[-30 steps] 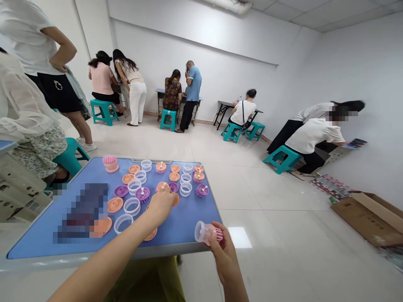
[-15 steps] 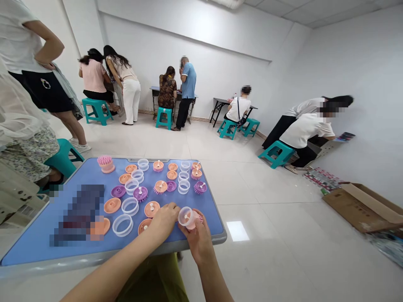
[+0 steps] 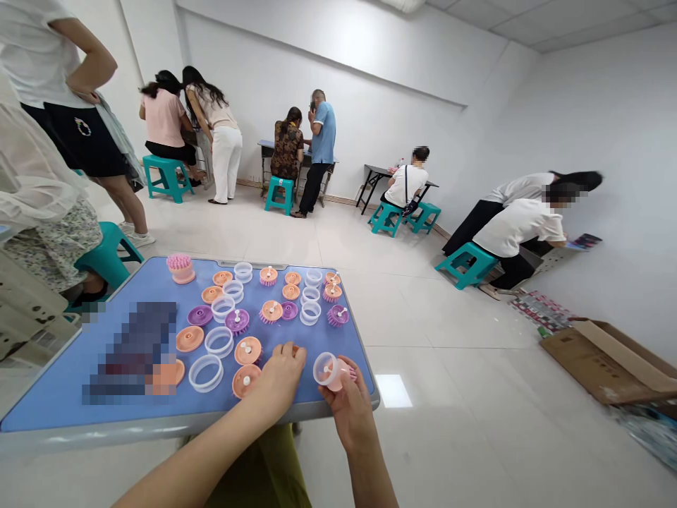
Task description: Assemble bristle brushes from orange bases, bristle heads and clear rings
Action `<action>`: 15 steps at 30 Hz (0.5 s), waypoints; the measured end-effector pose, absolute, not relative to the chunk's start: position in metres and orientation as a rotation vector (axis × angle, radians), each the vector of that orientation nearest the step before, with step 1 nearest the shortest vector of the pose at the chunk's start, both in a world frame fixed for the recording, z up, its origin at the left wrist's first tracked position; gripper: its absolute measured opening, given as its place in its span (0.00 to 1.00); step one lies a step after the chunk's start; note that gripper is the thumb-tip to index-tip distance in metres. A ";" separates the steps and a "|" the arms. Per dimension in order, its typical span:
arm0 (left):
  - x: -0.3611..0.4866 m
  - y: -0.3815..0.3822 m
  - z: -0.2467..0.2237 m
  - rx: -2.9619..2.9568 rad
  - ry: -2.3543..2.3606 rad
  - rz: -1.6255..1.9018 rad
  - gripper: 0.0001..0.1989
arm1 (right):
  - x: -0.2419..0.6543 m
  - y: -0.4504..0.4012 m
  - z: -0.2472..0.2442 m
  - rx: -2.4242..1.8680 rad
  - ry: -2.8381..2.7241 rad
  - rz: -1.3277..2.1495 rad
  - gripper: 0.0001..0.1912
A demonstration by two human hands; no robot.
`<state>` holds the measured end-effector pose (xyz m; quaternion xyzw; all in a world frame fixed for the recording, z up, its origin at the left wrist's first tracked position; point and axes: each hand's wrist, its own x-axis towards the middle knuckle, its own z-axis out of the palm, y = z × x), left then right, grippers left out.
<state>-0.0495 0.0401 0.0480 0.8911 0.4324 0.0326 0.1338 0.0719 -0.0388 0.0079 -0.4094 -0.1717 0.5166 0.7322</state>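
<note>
My right hand [image 3: 350,406] grips a pink bristled brush head [image 3: 337,381] with a clear plastic ring [image 3: 317,370] on its open side. A small white stem shows inside that ring. Over the table's front part, my left hand [image 3: 280,377] has its fingers curled down on an orange round cap [image 3: 299,353], most of which they cover. Beside this hand lie an orange disc with a white stem [image 3: 246,382] and another such disc [image 3: 248,351]. Loose clear rings, one of them a large ring [image 3: 206,373], lie further left.
On the blue table [image 3: 127,289] are several orange and purple discs, a purple bristled piece [image 3: 237,321], an assembled pink brush [image 3: 180,269] and a blurred dark item [image 3: 137,353]. People sit and stand around the room. A cardboard box [image 3: 608,363] rests on the floor at right.
My right hand has moved slightly right with the brush head and ring, away from my left hand. The left hand has shifted slightly down, and an orange cap now shows at its fingertips.
</note>
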 end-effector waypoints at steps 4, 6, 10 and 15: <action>-0.052 0.036 0.053 2.536 1.185 0.222 0.15 | 0.078 -0.043 0.007 -1.024 -0.492 1.075 0.19; -0.053 0.032 0.054 2.519 1.147 0.275 0.18 | 0.081 -0.044 0.005 -1.099 -0.543 1.033 0.22; -0.060 0.023 0.052 2.489 1.031 0.378 0.23 | 0.084 -0.047 0.005 -1.123 -0.616 1.010 0.24; -0.071 0.015 0.060 2.294 0.819 0.517 0.29 | 0.078 -0.053 0.009 -0.979 -0.481 1.093 0.23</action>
